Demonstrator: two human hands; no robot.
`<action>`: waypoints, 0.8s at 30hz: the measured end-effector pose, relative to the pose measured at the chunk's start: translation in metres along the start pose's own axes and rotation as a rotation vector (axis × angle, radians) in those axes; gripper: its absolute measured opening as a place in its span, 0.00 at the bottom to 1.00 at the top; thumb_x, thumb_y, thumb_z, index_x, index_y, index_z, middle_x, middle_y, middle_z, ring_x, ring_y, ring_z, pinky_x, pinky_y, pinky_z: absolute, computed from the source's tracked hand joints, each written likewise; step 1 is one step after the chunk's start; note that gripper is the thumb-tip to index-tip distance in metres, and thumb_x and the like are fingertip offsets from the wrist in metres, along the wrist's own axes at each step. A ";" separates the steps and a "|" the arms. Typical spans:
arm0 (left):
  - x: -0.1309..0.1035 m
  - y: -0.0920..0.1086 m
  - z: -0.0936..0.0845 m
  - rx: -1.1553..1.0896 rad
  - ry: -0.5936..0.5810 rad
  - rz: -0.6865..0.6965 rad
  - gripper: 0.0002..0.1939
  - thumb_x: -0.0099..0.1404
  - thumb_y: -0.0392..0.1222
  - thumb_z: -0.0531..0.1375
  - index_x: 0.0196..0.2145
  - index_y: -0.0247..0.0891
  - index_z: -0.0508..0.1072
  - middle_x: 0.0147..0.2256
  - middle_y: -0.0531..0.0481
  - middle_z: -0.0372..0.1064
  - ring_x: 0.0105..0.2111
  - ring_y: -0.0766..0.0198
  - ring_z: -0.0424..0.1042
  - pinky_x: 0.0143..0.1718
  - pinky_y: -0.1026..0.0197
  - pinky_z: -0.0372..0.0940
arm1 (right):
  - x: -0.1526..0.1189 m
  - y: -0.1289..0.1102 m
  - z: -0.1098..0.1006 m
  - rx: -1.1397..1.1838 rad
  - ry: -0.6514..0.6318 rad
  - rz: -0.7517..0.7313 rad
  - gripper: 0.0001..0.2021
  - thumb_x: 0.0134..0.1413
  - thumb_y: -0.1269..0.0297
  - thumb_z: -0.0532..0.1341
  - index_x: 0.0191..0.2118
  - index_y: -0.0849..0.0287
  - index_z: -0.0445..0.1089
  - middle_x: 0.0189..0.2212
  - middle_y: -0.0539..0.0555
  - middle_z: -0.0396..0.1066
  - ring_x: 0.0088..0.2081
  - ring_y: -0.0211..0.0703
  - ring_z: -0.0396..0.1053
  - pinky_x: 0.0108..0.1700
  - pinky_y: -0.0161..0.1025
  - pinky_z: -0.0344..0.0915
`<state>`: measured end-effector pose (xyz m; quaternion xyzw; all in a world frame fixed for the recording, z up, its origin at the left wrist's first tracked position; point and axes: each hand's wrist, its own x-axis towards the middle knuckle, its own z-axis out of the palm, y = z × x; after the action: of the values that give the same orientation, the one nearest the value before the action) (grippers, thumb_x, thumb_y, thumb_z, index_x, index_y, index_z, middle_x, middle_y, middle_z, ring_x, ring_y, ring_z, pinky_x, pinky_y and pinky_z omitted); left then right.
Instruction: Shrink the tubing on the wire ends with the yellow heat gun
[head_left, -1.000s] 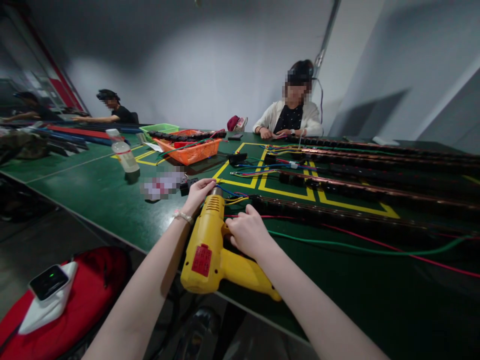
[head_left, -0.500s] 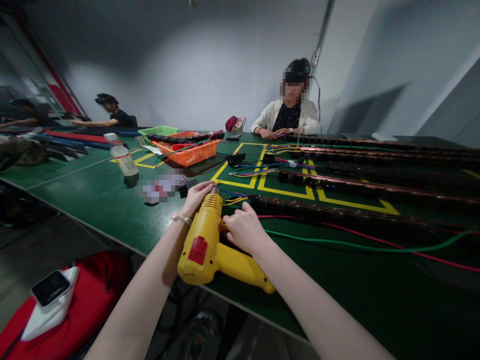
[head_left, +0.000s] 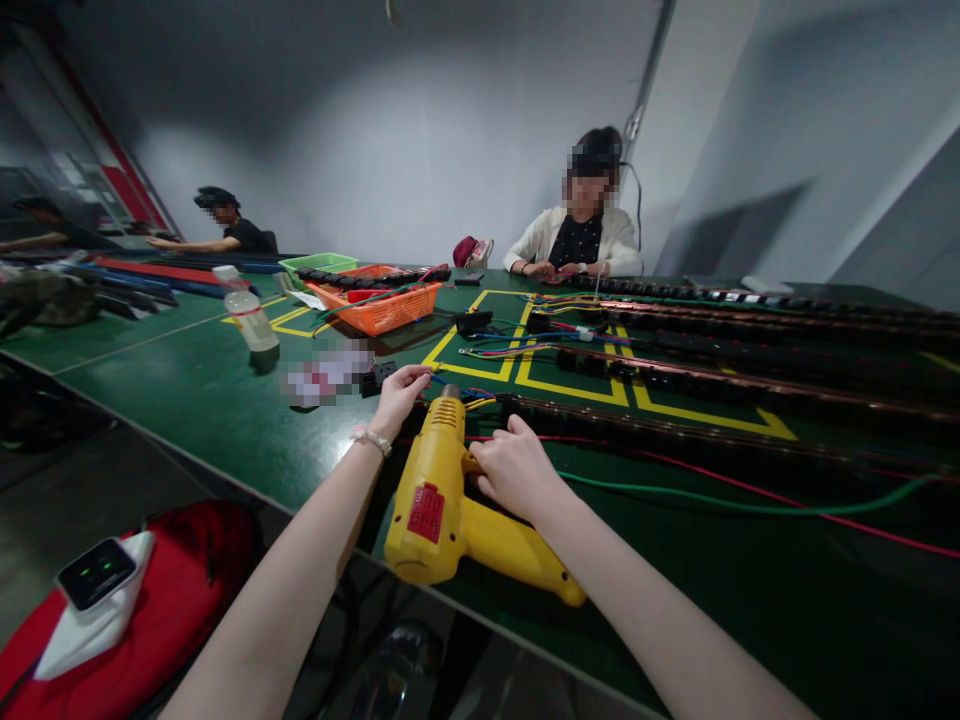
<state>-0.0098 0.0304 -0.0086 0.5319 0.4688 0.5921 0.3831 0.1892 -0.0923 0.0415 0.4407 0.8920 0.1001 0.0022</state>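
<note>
A yellow heat gun [head_left: 439, 490] lies tilted at the table's near edge, its nozzle pointing away from me. My right hand [head_left: 514, 465] is closed at its trigger side, fingers curled against the body; the fingertips are partly hidden. Left of the nozzle, my left hand [head_left: 403, 395] pinches the ends of thin blue wires [head_left: 450, 384], with a bit of yellow at the fingertips. Yellow wires [head_left: 480, 403] run beside them toward a long dark bar [head_left: 600, 425]. The nozzle sits just right of my left hand, near the wires.
More long bars [head_left: 750, 380] with wires lie across the green table. An orange basket [head_left: 390, 312], a green basket [head_left: 330, 264] and a bottle [head_left: 251, 318] stand left. A co-worker [head_left: 577, 235] sits opposite. A red bag [head_left: 195, 560] is at lower left. A green cable [head_left: 712, 495] crosses the right.
The heat gun and my right hand have shifted right and slightly toward me, so the nozzle is farther from my left fingertips. My left hand still pinches the wires.
</note>
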 end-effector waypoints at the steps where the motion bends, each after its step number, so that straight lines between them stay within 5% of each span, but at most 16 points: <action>1: -0.001 0.001 0.000 0.004 -0.001 0.003 0.21 0.48 0.51 0.67 0.36 0.35 0.75 0.32 0.48 0.75 0.28 0.66 0.70 0.25 0.67 0.61 | -0.002 0.001 0.000 -0.001 -0.004 0.005 0.16 0.59 0.52 0.56 0.39 0.61 0.69 0.35 0.52 0.71 0.41 0.41 0.69 0.50 0.50 0.61; 14: 0.003 -0.007 0.006 0.097 -0.010 0.160 0.10 0.56 0.44 0.61 0.32 0.35 0.69 0.28 0.52 0.69 0.20 0.70 0.67 0.22 0.66 0.61 | -0.034 0.020 0.000 0.006 -0.032 0.085 0.10 0.57 0.59 0.59 0.37 0.61 0.69 0.34 0.51 0.72 0.40 0.41 0.69 0.51 0.49 0.59; 19: 0.003 -0.012 0.007 0.189 0.005 0.290 0.06 0.59 0.41 0.58 0.33 0.36 0.67 0.26 0.51 0.67 0.25 0.66 0.70 0.23 0.66 0.64 | -0.040 0.021 0.000 0.001 -0.038 0.102 0.10 0.58 0.59 0.58 0.38 0.61 0.69 0.34 0.50 0.72 0.39 0.41 0.70 0.51 0.49 0.60; 24: 0.002 -0.009 0.008 0.184 0.038 0.239 0.04 0.60 0.40 0.57 0.32 0.36 0.68 0.25 0.52 0.68 0.24 0.66 0.69 0.24 0.66 0.64 | -0.036 0.020 -0.001 -0.014 -0.060 0.113 0.13 0.59 0.55 0.57 0.40 0.61 0.68 0.33 0.50 0.71 0.37 0.39 0.69 0.48 0.49 0.63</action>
<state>-0.0028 0.0357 -0.0170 0.6053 0.4617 0.5981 0.2507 0.2265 -0.1089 0.0427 0.4930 0.8646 0.0930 0.0266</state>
